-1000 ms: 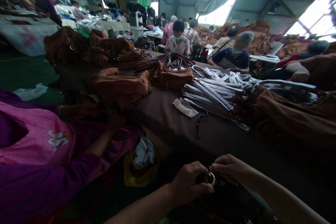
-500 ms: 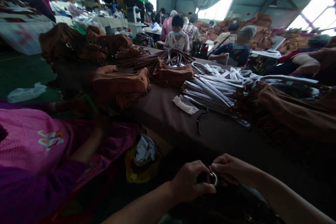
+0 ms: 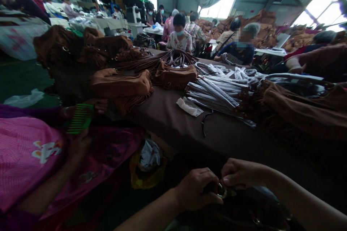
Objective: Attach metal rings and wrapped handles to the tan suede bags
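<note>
Metal ring [image 3: 225, 192], in L grip [image 3: 195, 190], nr R grip [image 3: 242, 173]

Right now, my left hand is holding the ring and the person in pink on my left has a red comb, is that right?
Not quite: the comb is green, not red, as the head view shows. The person in pink does have it, and your left hand is holding the ring.
</note>
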The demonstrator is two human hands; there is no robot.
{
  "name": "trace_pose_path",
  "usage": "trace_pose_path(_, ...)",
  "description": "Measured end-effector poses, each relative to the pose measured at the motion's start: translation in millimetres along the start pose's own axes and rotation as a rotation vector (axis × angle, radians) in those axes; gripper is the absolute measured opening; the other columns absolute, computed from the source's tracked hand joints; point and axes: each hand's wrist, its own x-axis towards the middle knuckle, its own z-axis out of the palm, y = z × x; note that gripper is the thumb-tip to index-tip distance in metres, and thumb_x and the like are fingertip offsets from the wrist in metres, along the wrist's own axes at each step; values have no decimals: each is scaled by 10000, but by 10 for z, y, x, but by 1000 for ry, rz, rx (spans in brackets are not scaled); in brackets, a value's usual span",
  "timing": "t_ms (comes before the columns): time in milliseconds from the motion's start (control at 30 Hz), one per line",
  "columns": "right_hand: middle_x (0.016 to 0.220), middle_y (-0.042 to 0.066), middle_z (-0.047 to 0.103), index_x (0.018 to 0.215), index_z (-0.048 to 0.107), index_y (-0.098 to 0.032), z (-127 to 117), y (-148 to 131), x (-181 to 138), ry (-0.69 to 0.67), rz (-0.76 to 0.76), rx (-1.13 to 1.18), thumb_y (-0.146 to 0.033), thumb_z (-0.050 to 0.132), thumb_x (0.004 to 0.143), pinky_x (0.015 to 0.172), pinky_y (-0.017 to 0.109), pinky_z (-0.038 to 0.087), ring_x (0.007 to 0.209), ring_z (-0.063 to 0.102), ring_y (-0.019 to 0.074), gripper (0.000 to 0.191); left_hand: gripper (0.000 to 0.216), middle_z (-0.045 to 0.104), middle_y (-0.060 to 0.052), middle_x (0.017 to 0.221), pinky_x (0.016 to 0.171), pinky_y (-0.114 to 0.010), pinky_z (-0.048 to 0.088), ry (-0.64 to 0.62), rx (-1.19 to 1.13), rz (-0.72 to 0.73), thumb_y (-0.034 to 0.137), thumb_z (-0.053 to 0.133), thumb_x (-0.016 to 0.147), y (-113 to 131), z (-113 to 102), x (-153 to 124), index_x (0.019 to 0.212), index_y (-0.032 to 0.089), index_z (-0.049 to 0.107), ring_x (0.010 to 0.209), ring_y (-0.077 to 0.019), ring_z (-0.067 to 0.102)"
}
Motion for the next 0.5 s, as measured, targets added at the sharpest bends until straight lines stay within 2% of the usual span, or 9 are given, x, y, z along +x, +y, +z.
trace_pose_path(67,546,-51,506,712,627,-111,24,10,-32,-2,-4,-19,-568,674,740,356,161,196,395,323,24,461,399,654,-84,915,764,-252,459,19,-13,-4,486,689,786,4,14,-12,989,150,616,848,-176,612)
trace_pose_path(133,522,-68,454,684,601,-122,50,29,-62,16,-13,-35,-586,666,740,356,158,193,396,311,25,473,382,655,-76,902,759,-244,452,39,-30,-12,474,689,791,16,24,-23,980,149,621,840,-169,609)
trace_pose_path(233,493,-85,390,673,565,-143,127,83,-95,103,-37,-78,-634,616,757,346,161,193,382,297,30,502,367,644,-57,889,753,-239,440,72,-47,-70,458,695,791,40,28,-32,981,152,628,825,-159,595)
trace_pose_path(367,458,-83,375,670,542,-157,375,130,-99,354,-26,-169,-665,523,800,344,163,182,373,285,36,524,302,631,-21,882,769,-234,427,106,-63,-197,379,733,770,62,30,-25,966,168,643,826,-147,583)
trace_pose_path(500,448,-80,402,724,532,-177,678,117,-64,585,94,-139,-701,443,789,323,167,200,333,294,44,535,213,623,10,878,765,-222,423,142,-82,-351,265,734,758,61,53,-7,937,183,653,823,-132,578)
